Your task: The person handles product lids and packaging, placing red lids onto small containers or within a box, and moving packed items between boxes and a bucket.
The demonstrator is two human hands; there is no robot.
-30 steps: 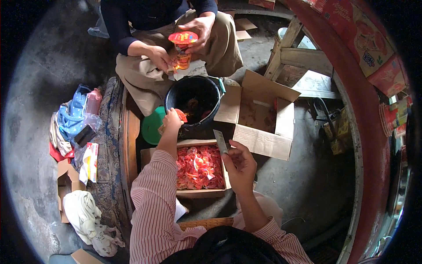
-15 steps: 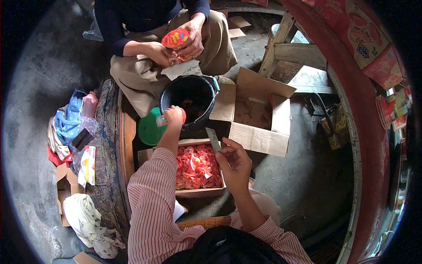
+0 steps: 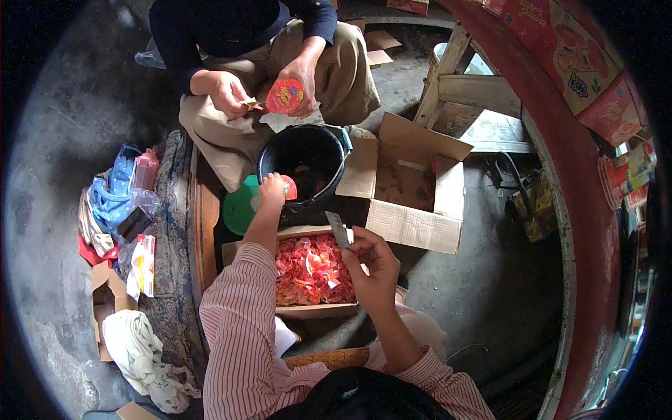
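Observation:
My left hand (image 3: pixel 271 190) is closed round a small plastic cup with a red lid (image 3: pixel 289 187), held at the near-left rim of a black bucket (image 3: pixel 264 155). Much of the cup is hidden by my fingers. In my right hand (image 3: pixel 376 260), a flat grey metal blade (image 3: pixel 337 229) is pinched between thumb and fingers, pointing up and left. Below both hands, an open cardboard box (image 3: pixel 318 311) holds a heap of red and clear plastic scraps (image 3: pixel 315 269). Dark contents in the bucket are hard to make out.
Across the bucket a person sits cross-legged, holding another red-lidded cup (image 3: pixel 285 96). An open cardboard box (image 3: pixel 413 222) stands right of the bucket, a green lid (image 3: pixel 240 206) left of it. Bags and cloths (image 3: pixel 115 189) lie far left; a wooden frame (image 3: pixel 476 87) stands behind.
My left hand has turned the cup, so its clear side no longer shows at the left. The other person's cup has lowered, and their hands have moved apart. My right hand has barely moved.

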